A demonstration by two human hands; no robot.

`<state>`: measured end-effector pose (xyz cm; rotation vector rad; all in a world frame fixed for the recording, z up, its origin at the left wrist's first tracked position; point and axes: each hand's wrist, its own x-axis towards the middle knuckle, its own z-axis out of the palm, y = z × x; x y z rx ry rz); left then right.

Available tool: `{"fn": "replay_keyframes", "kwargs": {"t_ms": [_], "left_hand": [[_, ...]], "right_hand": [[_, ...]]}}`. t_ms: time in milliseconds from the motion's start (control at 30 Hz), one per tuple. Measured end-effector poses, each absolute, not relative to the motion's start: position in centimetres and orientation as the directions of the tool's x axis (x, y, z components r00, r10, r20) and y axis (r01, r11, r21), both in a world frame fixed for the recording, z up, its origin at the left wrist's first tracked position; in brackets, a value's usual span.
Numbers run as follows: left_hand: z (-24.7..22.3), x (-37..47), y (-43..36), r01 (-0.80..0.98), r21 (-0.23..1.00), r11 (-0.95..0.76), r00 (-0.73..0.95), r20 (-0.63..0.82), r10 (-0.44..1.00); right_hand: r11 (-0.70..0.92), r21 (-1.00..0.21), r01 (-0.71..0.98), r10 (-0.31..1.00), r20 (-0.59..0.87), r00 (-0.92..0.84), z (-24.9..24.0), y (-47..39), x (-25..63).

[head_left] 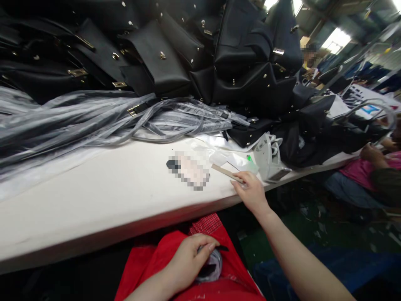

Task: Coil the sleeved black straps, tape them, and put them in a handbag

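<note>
My right hand [249,190] pinches one end of a flat tan strip [224,171] at the white table's front edge. The strip's far end points left, toward a blurred-out pale object with a dark end [173,163]. Low over the red cloth on my lap, my left hand [191,257] is closed around a plastic-wrapped roll [215,267]. A thin black piece [222,248] sticks out by its fingertips. The palm hides part of the roll.
Black bags [163,58] with metal fittings are piled along the back of the white table [94,188]. Plastic-wrapped straps [184,119] lie before them. A white bag [266,154] stands right of the strip. A person in pink [360,173] sits at the far right.
</note>
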<state>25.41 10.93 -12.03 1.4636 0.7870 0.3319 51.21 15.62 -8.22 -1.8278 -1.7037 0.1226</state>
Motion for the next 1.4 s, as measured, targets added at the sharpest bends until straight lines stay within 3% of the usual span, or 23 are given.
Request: {"fn": "replay_keyframes", "kwargs": {"t_ms": [133,433,800,1033,1300,1400], "left_hand": [[-12.3,25.5,11.1,0.257,0.956,0.142,0.699,-0.286,0.655],[-12.3,25.6,11.7,0.246,0.949,0.196,0.707,-0.314,0.633],[-12.5,25.7,12.4,0.253,0.939,0.233,0.708,-0.344,0.617],[-12.9,25.6,12.4,0.263,0.93,0.256,0.701,-0.366,0.612],[-13.0,25.8,12.7,0.259,0.934,0.248,0.707,-0.358,0.61],[-12.5,25.8,12.9,0.274,0.924,0.267,0.699,-0.382,0.604]], "right_hand": [[0.044,-0.358,0.933,0.93,0.356,0.093,-11.0,17.8,52.7],[0.063,-0.253,0.965,0.939,0.342,0.029,-11.2,18.4,53.8],[0.122,-0.28,0.952,0.936,0.352,-0.016,-11.4,19.5,54.1],[0.062,-0.451,0.89,0.952,0.294,0.083,-10.7,19.3,54.2],[0.024,-0.27,0.963,0.95,0.306,0.063,-11.4,19.4,53.6],[0.032,-0.322,0.946,0.955,0.289,0.066,-10.2,18.9,52.9]]}}
